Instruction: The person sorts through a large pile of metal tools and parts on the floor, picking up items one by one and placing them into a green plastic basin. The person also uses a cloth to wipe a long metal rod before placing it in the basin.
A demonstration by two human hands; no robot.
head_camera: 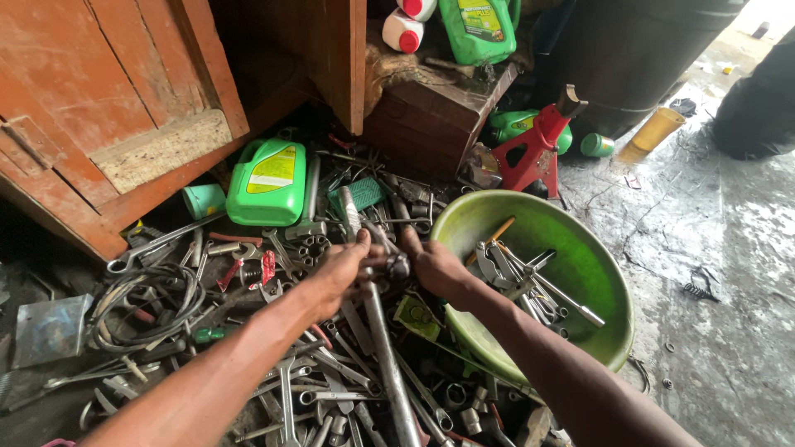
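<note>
Wrenches (306,397) and loose sockets lie heaped at the near edge, between the person's two forearms. A long steel bar (389,364) runs up out of this heap to where both hands meet. The left hand (335,273) is closed round the bar's upper end, and the right hand (435,266) pinches a small dark socket (397,266) at that same end, fingers curled tight on it. Just right of the right hand sits a green plastic basin (596,265) with more wrenches and a wooden-handled tool inside. Left of the hands lies a coil of black cable (137,310). Farther back stands a green oil jug (269,182), against an open reddish wooden cabinet door (124,108). A red jack stand (534,149) stands behind the basin.
</note>
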